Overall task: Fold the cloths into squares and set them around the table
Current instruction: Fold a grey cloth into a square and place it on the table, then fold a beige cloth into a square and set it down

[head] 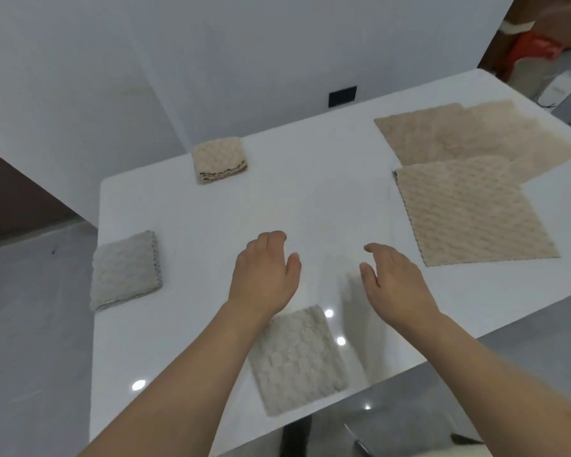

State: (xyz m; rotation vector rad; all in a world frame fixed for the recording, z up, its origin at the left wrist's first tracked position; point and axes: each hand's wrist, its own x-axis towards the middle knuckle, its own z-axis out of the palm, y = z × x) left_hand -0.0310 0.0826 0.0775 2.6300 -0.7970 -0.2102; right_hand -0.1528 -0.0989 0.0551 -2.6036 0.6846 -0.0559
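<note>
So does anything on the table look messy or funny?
Nothing looks spilled or torn. Three folded cloths lie neatly near the table's edges. The flat cloths on the right just aren't folded yet, and they overlap a little.

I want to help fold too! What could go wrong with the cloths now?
The folded cloth nearest the person lies close to the table's near edge, so a forearm might brush it off. The flat cloth overlaps the one behind it, so pulling one may drag the other. Both hands, left and right, hover holding nothing.
</note>
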